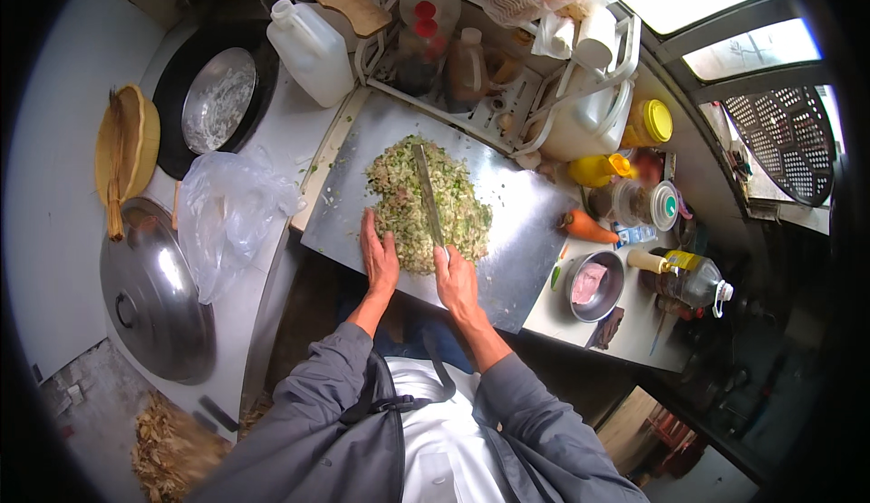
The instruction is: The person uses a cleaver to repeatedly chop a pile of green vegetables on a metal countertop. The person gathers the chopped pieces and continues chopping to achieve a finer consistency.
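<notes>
A broad heap of finely chopped green and pale filling (401,197) covers the middle of a metal work board (516,231). My right hand (459,282) grips the handle of a kitchen knife (427,194). Its blade, seen nearly edge-on, lies across the heap and points away from me. My left hand (380,255) is flat against the near left side of the heap, thumb apart from the fingers, and holds nothing. Small green bits are scattered over the board around the heap.
Left of the board are a crumpled plastic bag (234,211), a metal lid (160,299), and a floury bowl (221,98) in a dark pan. A white rack (448,112) with bottles stands behind. To the right are a carrot (590,226), a bowl (615,292) holding pink meat, and an oil bottle (693,292).
</notes>
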### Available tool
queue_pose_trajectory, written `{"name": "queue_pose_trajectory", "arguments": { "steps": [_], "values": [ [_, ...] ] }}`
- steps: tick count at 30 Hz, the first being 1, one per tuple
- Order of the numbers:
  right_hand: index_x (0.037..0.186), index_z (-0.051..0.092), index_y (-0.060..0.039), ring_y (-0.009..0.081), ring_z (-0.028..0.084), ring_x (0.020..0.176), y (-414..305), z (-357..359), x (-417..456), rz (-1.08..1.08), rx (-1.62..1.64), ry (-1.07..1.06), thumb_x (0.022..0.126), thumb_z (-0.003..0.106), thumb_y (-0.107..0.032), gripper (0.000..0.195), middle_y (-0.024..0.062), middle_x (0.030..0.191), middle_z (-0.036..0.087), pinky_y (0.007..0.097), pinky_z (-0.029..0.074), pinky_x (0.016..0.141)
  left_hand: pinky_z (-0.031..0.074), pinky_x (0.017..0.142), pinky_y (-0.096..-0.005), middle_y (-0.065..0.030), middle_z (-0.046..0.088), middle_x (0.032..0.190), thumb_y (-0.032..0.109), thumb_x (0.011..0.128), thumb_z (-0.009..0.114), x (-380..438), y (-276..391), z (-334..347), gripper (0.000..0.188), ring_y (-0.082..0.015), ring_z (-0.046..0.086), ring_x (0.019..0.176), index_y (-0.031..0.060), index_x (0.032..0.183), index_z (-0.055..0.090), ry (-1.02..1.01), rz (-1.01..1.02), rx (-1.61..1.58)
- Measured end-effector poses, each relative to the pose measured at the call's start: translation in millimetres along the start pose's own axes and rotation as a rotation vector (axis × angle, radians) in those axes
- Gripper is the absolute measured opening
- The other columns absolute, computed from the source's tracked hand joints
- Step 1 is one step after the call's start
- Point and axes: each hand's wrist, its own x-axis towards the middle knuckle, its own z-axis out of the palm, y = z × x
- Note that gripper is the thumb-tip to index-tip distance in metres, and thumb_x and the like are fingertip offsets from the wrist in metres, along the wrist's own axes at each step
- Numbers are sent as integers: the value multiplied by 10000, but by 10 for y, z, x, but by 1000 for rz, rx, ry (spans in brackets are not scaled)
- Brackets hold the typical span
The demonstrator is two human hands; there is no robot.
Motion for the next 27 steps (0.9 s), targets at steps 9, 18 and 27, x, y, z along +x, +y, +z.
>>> {"name": "queue_pose_trajectory", "arguments": {
  "steps": [9,18,27],
  "values": [
    [989,686,14,542,671,854,-76,14,163,-36,-107,-63,1061,510,-490,539,340,854,689,603,510,766,254,1261,-478,-233,314,1660,73,1027,529,20,-22,-53,647,-406,306,1533,13,1616,269,-88,-16,-75],
    [982,684,16,536,669,840,21,26,54,-64,-91,-64,1062,521,-477,525,344,811,670,595,514,763,234,1273,-443,-229,306,1672,118,1047,519,10,8,-128,616,-372,285,1554,-2,1608,294,-135,-177,-261],
    [914,657,25,547,656,852,96,91,-37,-88,-63,-11,1056,552,-448,504,345,808,664,601,502,757,204,1277,-383,-177,302,1693,38,977,578,77,-89,-159,727,-305,254,1576,29,1634,269,-245,-286,-328]
  ]
}}
